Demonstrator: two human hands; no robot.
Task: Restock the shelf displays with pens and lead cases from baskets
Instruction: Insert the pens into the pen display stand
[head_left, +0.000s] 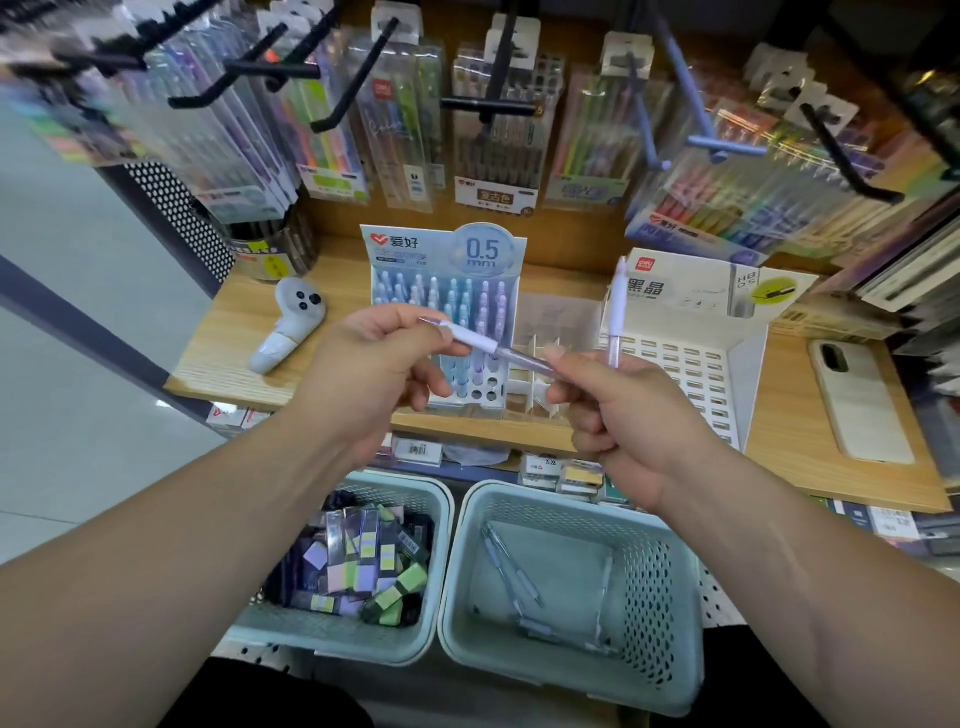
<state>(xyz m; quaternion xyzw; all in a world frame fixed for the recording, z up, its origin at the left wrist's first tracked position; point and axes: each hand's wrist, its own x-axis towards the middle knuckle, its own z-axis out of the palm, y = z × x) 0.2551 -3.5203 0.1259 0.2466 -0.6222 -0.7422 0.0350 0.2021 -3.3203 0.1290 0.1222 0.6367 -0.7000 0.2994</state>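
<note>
**Pen hand-off, then into the 0.5 mm display**

Mid-step, by the look of it: sorting pens between hands ahead of slotting.
- Left hand (374, 369): fingers curled around the clip end of a purple pen (498, 349), slanted toward 4 o'clock.
- Right hand (628, 415): thumb on that pen's far end, fingers also gripping a second pen (617, 306) upright, top toward 12.
- Both pens held over the shelf (332, 291) edge, pen display (441, 249) just behind at 12 o'clock.

To do it well:
- Drop the right-hand touch on the slanted pen first; no juggling two in one grip.
- Turn tip-down, aim for the free holes (483, 392) in the front rows, lower straight.
- No sideways push on pens already seated.
- Probably light and slick, so pinch near mid-barrel.

Around:
- Lead case display (691, 364) at 3 o'clock, slots looking mostly empty.
- Clear divider tray (540, 364) between the two displays.
- Left basket (441, 499) at 7 o'clock holding lead cases (358, 561); right basket (660, 597) at 5 o'clock with a few loose pens (514, 577).
- Phone (857, 400) at 3 o'clock, white handheld gadget (291, 327) at 9.
- Hanging packs (493, 130) on hooks at 12: mind the knuckles on any high lift.
</note>
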